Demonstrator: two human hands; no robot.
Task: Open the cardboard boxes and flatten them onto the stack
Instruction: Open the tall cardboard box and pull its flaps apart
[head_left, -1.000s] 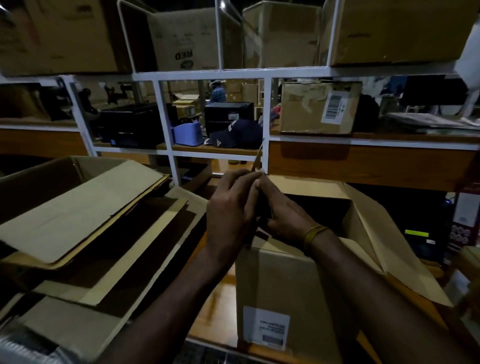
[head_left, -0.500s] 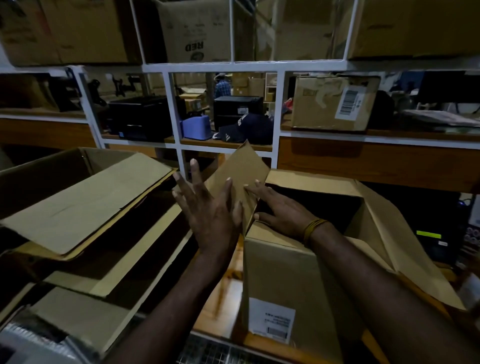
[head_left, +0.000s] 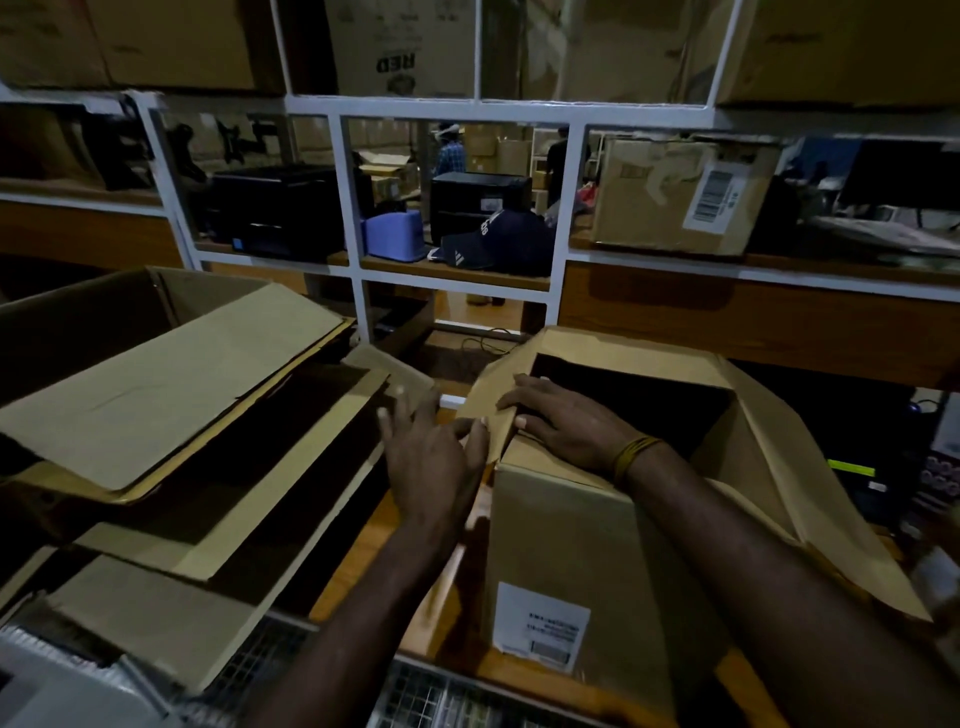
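Observation:
An upright brown cardboard box (head_left: 566, 530) with a white label stands on the wooden table at centre right, its top open and dark inside. Its left flap (head_left: 493, 384) is folded outward and down. My left hand (head_left: 431, 457) presses against that flap from the outside with straight, spread fingers. My right hand (head_left: 566, 423), a yellow band on its wrist, lies flat over the box's near left corner, fingers on the flap's inner side. The right flap (head_left: 810, 499) hangs out to the right. A stack of flattened cardboard (head_left: 156, 395) fills the left.
A white metal shelf frame (head_left: 561, 228) rises behind the table. On its shelf are black printers (head_left: 280, 213), a blue device (head_left: 395, 234), a dark cap (head_left: 498, 241) and a labelled box (head_left: 680, 192). More boxes sit on the top shelf. A wire grid lies at the near edge.
The box's left flap has swung from upright outward and down to the left. My left hand followed it down, fingers spread; my right hand moved onto the box's corner.

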